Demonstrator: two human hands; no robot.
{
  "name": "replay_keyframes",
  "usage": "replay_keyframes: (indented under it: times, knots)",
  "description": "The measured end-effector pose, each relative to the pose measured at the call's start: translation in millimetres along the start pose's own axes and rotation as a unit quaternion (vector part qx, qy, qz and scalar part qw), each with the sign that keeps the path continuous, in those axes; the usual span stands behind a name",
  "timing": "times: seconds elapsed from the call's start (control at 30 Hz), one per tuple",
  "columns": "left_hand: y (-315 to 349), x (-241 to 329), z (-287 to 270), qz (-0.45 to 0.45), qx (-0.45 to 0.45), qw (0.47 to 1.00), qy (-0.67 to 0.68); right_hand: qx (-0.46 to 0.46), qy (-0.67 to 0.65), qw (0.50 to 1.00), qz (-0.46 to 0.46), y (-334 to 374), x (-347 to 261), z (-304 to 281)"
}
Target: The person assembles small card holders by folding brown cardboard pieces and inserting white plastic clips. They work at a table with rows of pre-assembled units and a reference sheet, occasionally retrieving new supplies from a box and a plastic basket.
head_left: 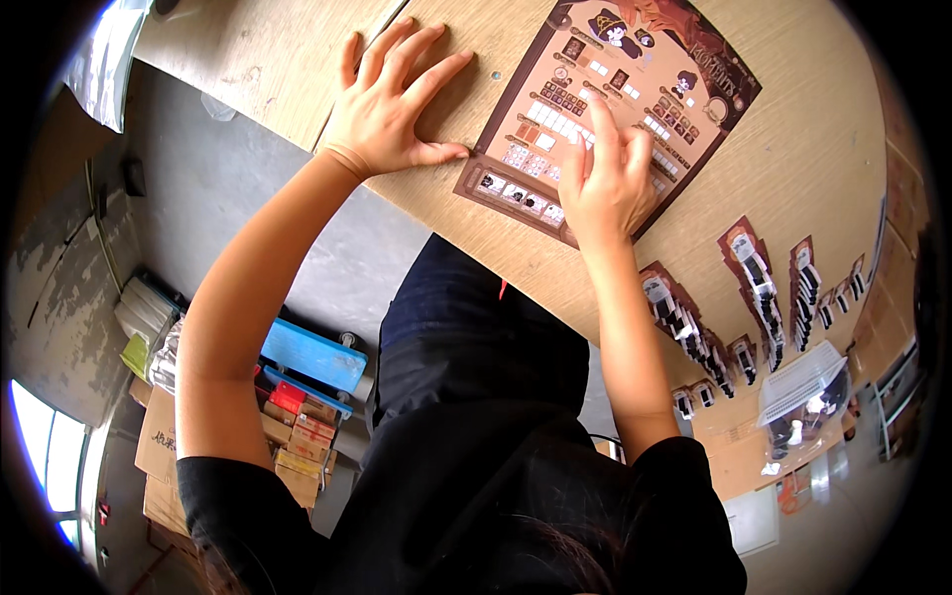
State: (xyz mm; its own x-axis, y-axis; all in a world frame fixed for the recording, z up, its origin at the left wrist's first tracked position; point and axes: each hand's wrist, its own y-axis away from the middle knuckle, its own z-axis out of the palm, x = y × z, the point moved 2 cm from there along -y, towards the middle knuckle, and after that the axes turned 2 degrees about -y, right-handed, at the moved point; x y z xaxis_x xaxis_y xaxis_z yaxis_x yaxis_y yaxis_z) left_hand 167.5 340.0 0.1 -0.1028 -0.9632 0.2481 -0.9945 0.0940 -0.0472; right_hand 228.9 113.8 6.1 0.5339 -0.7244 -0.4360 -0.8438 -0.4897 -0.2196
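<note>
Right hand (609,193) partly hides brown sheet (645,94) (printed pieces (759,278) near).

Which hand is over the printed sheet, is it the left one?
No, the right hand is over the printed sheet; the left hand rests beside it.

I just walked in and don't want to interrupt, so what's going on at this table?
A person is bent over a brown illustrated sheet lying on the wooden table. The right hand is over the sheet, index finger stretched out across its printed rows. The left hand lies spread on the wood, its thumb at the sheet's edge. Overlapping printed pieces sit in strips to the right, near a clear plastic bag.
</note>
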Motion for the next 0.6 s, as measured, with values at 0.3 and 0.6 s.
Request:
replay_keyframes:
  times: [0.3,0.6]
  knots:
    - [-3.5,4.2,-3.1,0.017,0.015,1.000,-0.013,-0.028,0.004,0.999,-0.021,3.7,-16.9,6.5]
    - [-2.9,4.3,-4.7,0.018,0.030,0.999,-0.013,-0.022,-0.038,0.998,-0.048,27.1,-22.2,-3.3]
